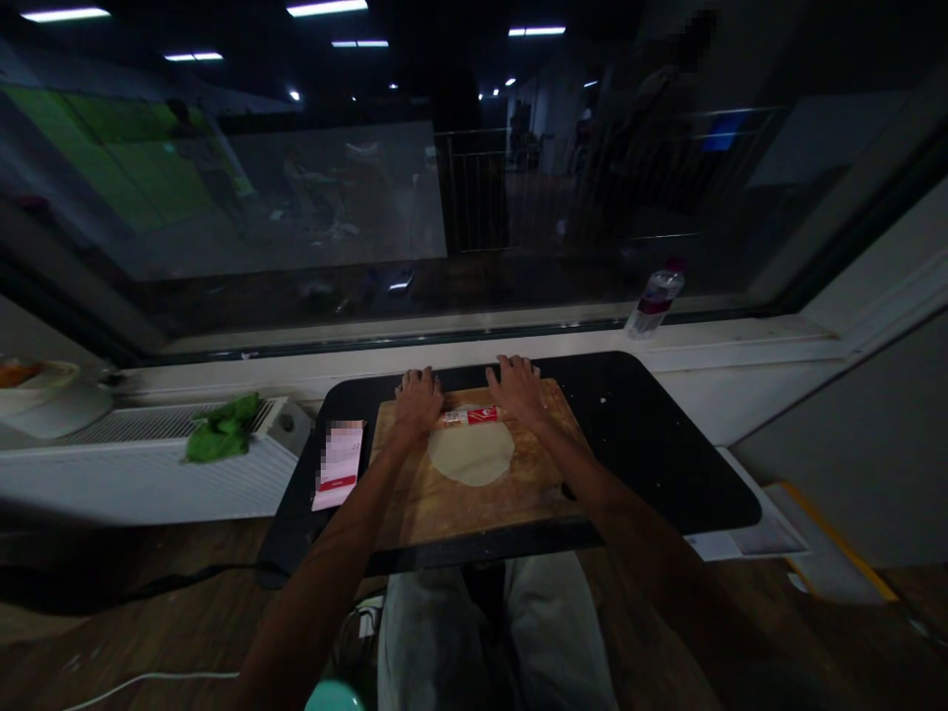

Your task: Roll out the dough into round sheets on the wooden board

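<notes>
On wooden board | hands flat atop rolling pin | round dough

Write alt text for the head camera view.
A person's left hand and right hand press flat on a rolling pin at the far edge of a round dough sheet on a wooden board. The board lies on a black table; a red and white packet lies left of it, a water bottle on the window sill.
</notes>
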Motion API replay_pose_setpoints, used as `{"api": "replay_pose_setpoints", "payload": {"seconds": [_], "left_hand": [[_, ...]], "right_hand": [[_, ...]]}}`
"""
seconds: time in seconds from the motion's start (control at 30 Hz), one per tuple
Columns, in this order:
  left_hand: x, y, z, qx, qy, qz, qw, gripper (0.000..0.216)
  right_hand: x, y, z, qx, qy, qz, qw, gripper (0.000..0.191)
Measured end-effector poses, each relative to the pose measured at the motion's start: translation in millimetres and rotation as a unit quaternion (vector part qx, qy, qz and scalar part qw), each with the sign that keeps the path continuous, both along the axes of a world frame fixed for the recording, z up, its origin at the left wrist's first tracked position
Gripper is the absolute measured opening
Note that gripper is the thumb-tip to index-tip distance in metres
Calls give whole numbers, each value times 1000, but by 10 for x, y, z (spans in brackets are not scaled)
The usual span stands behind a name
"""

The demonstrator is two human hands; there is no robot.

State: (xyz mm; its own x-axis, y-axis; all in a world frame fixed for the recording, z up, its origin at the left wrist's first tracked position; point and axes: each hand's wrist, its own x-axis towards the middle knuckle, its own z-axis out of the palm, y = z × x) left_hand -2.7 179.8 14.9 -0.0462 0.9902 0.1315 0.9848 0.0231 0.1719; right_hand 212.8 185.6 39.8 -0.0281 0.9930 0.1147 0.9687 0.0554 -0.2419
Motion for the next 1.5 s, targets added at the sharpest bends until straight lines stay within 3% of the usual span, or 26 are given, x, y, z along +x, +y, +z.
{"api": "replay_pose_setpoints", "payload": {"seconds": [0.53,1.13,1.3,1.5], "left_hand": [[83,-730,-86,51,21,11,998,57],[7,-1456,-314,91,-2,-60,994,60],[-39,-1490,-339,95,-5,-82,992,59],[-52,-1316,-254,80,8,-90,993,59]], "right_hand": [[72,-592,-234,40,-44,19,998,61],[113,-1457,-405,97,-37,23,994,61],[123,-1533,-459,111,-35,28,993,61],[109,-1361,-399,97,-29,20,995,61]]}}
